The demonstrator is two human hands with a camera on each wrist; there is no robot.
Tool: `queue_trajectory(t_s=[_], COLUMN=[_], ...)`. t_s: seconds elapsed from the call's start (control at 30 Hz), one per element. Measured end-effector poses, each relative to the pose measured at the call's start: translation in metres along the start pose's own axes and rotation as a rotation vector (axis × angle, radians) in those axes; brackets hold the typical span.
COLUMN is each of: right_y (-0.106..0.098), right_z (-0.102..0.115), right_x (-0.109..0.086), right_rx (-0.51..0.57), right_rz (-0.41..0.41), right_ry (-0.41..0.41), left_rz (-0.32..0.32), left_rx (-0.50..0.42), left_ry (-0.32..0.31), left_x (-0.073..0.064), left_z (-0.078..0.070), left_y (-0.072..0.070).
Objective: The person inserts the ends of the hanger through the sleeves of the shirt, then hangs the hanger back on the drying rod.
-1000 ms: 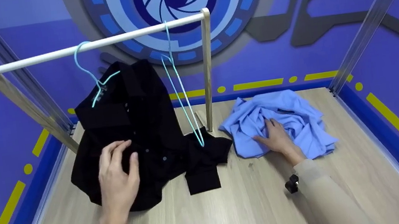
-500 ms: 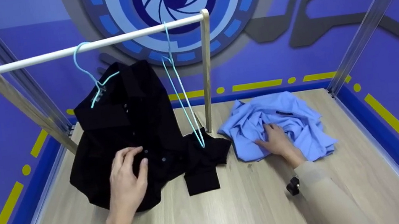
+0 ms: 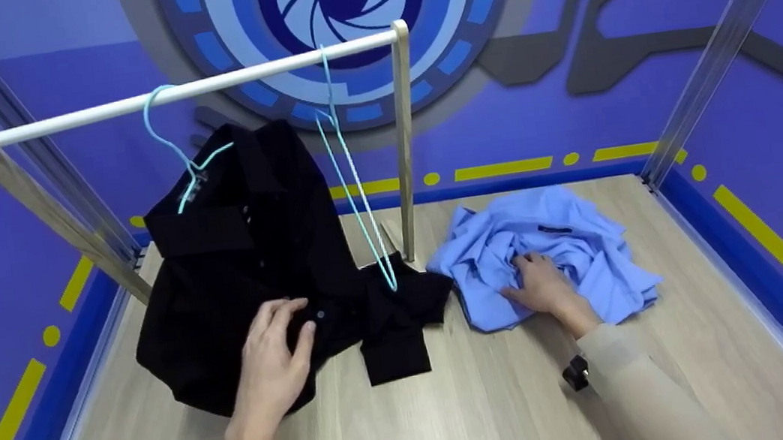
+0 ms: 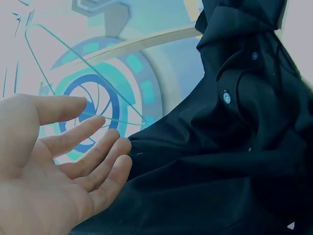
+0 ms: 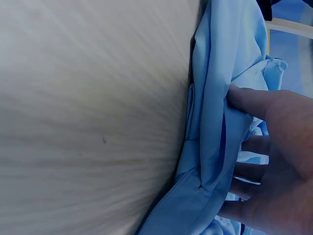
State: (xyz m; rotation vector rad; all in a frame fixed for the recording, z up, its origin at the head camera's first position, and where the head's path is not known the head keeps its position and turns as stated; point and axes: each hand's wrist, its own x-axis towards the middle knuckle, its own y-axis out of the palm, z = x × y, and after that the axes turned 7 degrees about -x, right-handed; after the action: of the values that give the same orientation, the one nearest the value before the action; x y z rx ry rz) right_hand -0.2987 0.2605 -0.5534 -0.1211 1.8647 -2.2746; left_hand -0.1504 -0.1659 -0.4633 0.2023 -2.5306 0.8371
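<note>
A black button-up shirt hangs from a light-blue wire hanger on the rack, its lower part spread on the table. My left hand hovers over the front of this shirt, fingers loosely bent; the left wrist view shows the palm bare and nothing between thumb and fingers. To the right lies a crumpled blue shirt with a dark label near its collar. My right hand grips it at the near middle; in the right wrist view the thumb and fingers take a fold between them.
The rack has a white bar and wooden legs. A second wire hanger, without a garment, hangs near its right end, its lower tip overlapping a black sleeve. Blue panels wall in the wooden table.
My left hand has moved right and toward me over the black shirt. The blue shirt has shifted slightly toward me together with my right hand.
</note>
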Motion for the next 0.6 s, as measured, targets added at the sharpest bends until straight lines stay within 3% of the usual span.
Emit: queue_trajectory(t_s=[0.27, 0.6], right_y=[0.0, 0.001], right_z=[0.006, 0.014], right_x=[-0.007, -0.014], right_rx=[-0.019, -0.059], right_rz=[0.01, 0.026], right_ry=[-0.016, -0.026], left_rz=[0.047, 0.093], left_rx=[0.021, 0.023], left_ry=[0.044, 0.032], left_x=[-0.003, -0.008], left_z=[0.003, 0.003], left_y=[0.011, 0.016])
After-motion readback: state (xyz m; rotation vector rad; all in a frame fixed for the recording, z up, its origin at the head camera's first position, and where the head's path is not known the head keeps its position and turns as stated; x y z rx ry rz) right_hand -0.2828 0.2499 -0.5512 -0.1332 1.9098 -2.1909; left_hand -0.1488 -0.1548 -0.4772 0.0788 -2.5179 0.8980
